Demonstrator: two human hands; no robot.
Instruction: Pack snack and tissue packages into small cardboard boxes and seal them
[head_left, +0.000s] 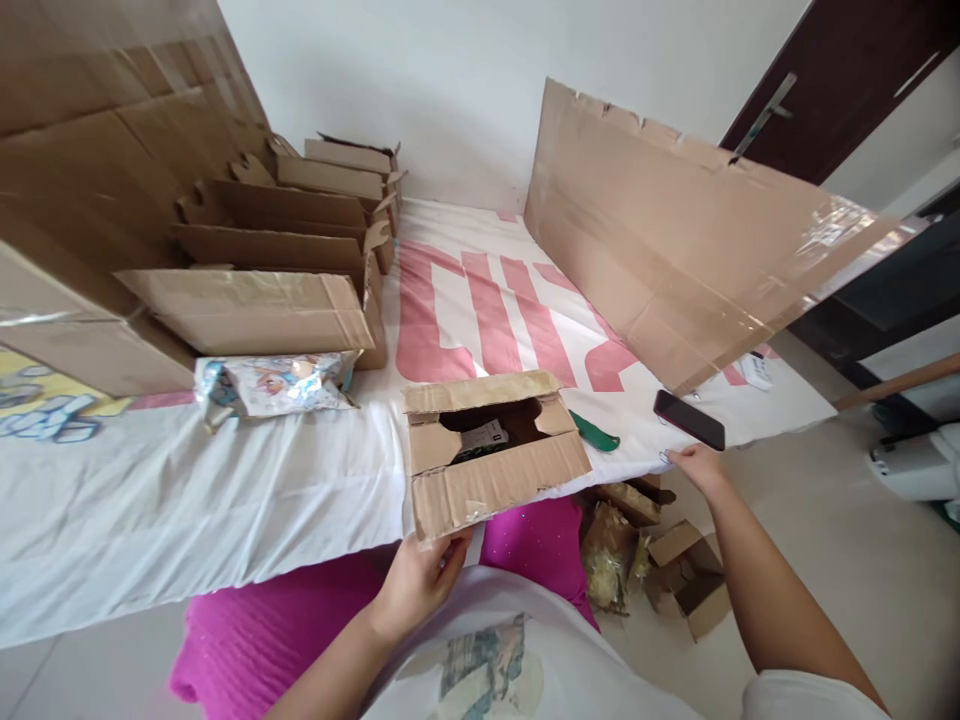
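**Open box at the table's near edge, one hand to it, the other off by the phone**

Head view, the only one. Small cardboard box point(502, 482) on the white cloth point(330, 470), near edge of table, in front of the wearer. Flaps parted along the middle; through the gap, a pale printed item point(484, 436), lower part dark, too shadowed to name. Near side of box juts past the table edge.

Hands well apart. Left hand point(424, 580) under the box's near edge, fingers curled; part hidden, so cannot tell if it pinches the cardboard or only props it. Right hand point(697, 470) out at the table edge just below the phone point(690, 420), fingertips by a small wire-like piece point(664, 456); whether they hold it, cannot tell.

Close by: green object point(596, 432) just beside the box's right end. Left, a shiny packet point(277, 385) in front of a row of open boxes point(277, 300). Right, a large cardboard panel point(660, 220), standing.

On handling, my judgement: left hand best left as support, since the overhang could tip the box. Sliding it farther onto the cloth would steady it. Right fingers should pick cleanly, without nudging the phone. Flaps look soft and creased; light pressure, near the folds.
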